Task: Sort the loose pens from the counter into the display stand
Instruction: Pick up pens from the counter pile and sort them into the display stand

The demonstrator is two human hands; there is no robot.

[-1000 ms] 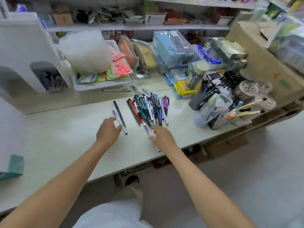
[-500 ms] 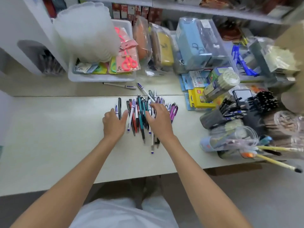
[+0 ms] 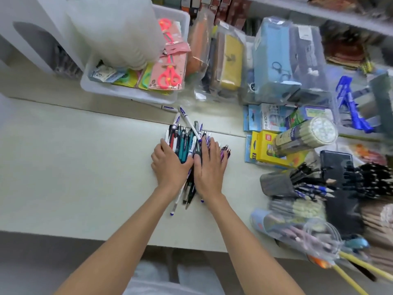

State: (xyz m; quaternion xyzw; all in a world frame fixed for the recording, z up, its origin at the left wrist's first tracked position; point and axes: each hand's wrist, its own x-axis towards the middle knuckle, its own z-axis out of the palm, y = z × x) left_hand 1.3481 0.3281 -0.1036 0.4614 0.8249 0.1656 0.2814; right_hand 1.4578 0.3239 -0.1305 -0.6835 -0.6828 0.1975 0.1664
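Our left hand point(image 3: 170, 165) and right hand point(image 3: 209, 167), both spread flat, squeeze the bundle of multicoloured plastic pens point(image 3: 184, 143) between them; it runs near-to-far.

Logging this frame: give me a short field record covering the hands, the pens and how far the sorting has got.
left hand: rests on the left side of the pen pile
right hand: lies flat on the pile's right side, fingers straight
pen pile: bunched between both hands on the counter, tips sticking out toward the person
white pen: lies slanted across the pile's far end
grey pen holder: right of the pile, already stocked
progress: no pen lifted yet
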